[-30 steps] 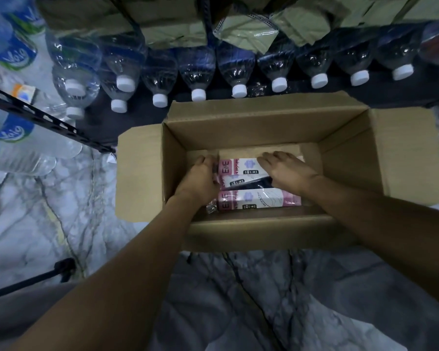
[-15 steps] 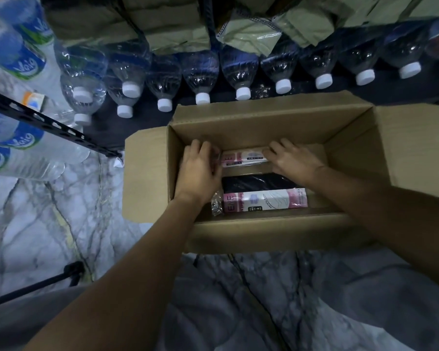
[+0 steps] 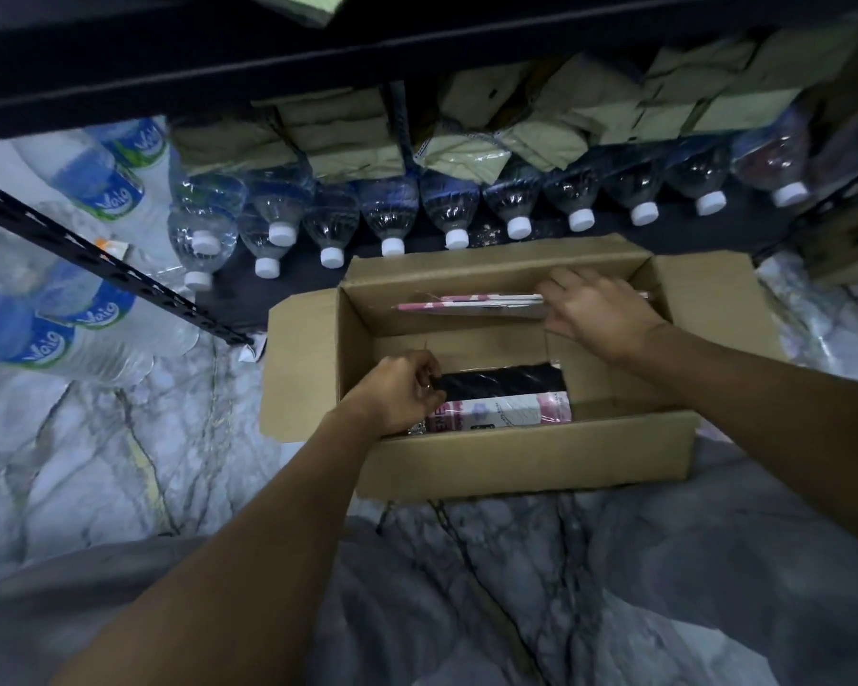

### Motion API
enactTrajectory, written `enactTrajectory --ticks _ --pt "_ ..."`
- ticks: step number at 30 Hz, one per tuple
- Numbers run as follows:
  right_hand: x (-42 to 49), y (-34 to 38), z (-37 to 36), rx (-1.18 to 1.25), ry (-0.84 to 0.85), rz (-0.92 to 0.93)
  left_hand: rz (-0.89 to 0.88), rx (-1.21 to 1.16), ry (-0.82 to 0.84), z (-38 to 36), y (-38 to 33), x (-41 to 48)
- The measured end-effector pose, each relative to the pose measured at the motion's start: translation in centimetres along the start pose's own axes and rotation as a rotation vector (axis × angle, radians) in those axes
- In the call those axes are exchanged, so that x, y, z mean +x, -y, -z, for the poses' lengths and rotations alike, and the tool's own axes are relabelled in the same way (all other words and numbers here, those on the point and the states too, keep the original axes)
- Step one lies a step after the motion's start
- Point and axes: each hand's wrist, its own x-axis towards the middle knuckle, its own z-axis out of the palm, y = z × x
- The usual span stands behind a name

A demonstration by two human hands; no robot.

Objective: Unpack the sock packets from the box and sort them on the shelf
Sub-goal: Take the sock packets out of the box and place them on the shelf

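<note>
Head cam looks straight down into the open cardboard box [image 3: 516,467] on the marble floor [image 3: 120,462]. Right hand [image 3: 603,314] grips a pink-and-white sock packet [image 3: 466,303] by its right end, up near the box's far wall. Left hand [image 3: 397,394] has fingers curled round the left end of the black packet [image 3: 506,381] on the box bottom, with a pink packet [image 3: 506,413] right against it. Water bottles [image 3: 392,210] line the shelf [image 3: 308,289] behind.
</note>
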Motion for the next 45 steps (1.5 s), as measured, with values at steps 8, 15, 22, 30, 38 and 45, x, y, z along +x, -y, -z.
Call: enactTrajectory --ticks 8,15,22,30,38,45 --pt "-2.9 -1.6 6.4 0.004 -0.346 0.076 0.064 0.167 0.0 -0.3 -1.5 -0.9" --pt "-4.3 -2.4 9.2 -0.042 -0.502 0.085 0.109 0.141 -0.074 -0.3 -1.9 -1.2" --pt "-3.6 -2.0 8.6 -0.008 -0.532 0.094 0.168 0.111 -0.048 -0.3 -1.4 0.0" --pt "-2.8 -1.9 7.5 0.026 -0.485 0.108 0.194 0.117 0.057 -2.1 -0.1 3.7" --pt "-2.8 -2.2 6.9 0.162 -0.52 0.053 0.247 0.295 0.219 -4.6 1.7 7.4" --pt "-2.7 -2.2 6.4 0.256 -0.545 0.052 0.199 0.437 0.278 -6.5 2.6 7.7"
